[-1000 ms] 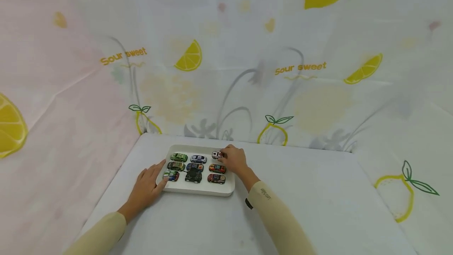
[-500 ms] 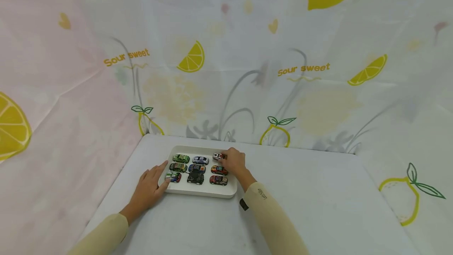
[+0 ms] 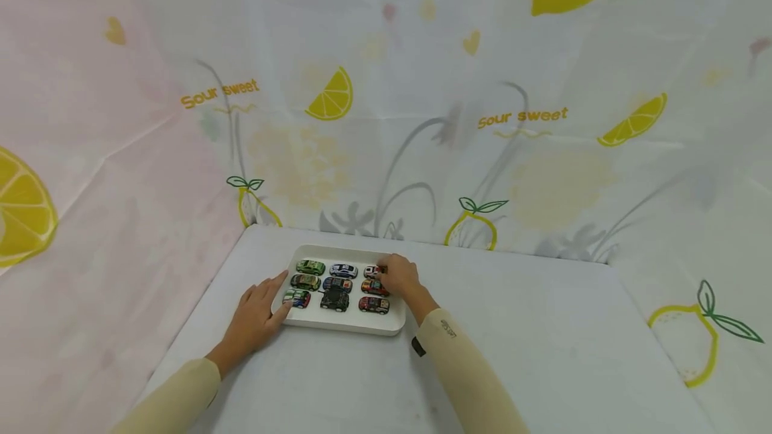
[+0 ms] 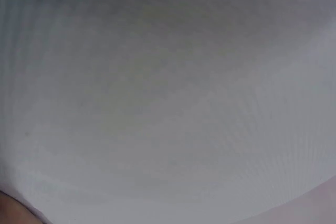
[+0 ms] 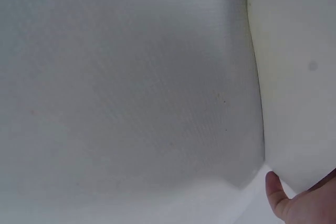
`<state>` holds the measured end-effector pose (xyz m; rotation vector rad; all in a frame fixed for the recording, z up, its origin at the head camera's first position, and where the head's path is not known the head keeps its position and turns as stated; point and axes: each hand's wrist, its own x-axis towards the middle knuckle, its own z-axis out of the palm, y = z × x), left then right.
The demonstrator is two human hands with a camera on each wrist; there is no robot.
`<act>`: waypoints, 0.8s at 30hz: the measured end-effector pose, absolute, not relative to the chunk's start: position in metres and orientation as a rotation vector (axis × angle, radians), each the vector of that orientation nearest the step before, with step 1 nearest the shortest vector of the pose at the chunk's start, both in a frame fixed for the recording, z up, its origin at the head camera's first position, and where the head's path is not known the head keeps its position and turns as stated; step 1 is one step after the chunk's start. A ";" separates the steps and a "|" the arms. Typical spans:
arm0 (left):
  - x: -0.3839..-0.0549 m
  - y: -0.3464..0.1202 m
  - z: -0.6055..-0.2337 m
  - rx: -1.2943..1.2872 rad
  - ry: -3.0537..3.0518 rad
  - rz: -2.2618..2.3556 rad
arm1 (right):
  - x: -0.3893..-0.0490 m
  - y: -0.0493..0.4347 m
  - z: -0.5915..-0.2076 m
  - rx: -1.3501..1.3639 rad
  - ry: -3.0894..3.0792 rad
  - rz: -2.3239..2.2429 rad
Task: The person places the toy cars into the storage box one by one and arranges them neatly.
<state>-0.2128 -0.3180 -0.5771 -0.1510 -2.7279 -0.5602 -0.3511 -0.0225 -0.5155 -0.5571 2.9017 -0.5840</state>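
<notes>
In the head view, a white tray (image 3: 344, 327) holds several small toy cars in rows. My right hand (image 3: 401, 277) is at its far right corner, fingers and thumb pinching a white and red toy car (image 3: 370, 272), partly hidden by them. Just nearer lies a red-orange toy car (image 3: 375, 286), close to the thumb. My left hand (image 3: 254, 317) rests on the tray's left edge with its fingers extended, the thumb near a green, white and blue toy car (image 3: 297, 298). The right wrist view catches only a thumb (image 5: 274, 190) and part of the hand at its lower right corner.
Among the other cars are a green one (image 3: 310, 266), a white-blue one (image 3: 343, 271), a black one (image 3: 334, 299) and a dark red one (image 3: 374, 305). The tray stands on a white table (image 3: 512, 340). Lemon-printed cloth (image 3: 386, 139) hangs behind it.
The right hand has brought the white and red car slightly down and nearer, in line with the far row and closer to the red-orange car. The left hand keeps its place.
</notes>
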 end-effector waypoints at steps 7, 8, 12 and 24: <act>-0.213 -0.317 -0.575 -0.153 -2.744 -0.553 | -0.350 -0.021 -0.516 -0.531 2.905 -0.612; -0.213 -0.317 -0.575 -0.153 -2.743 -0.556 | -0.350 -0.021 -0.517 -0.532 2.906 -0.613; -0.213 -0.317 -0.575 -0.155 -2.741 -0.561 | -0.350 -0.021 -0.518 -0.539 2.921 -0.595; -0.211 -0.315 -0.573 -0.149 -2.744 -0.570 | -0.345 -0.019 -0.513 -0.574 2.902 -0.644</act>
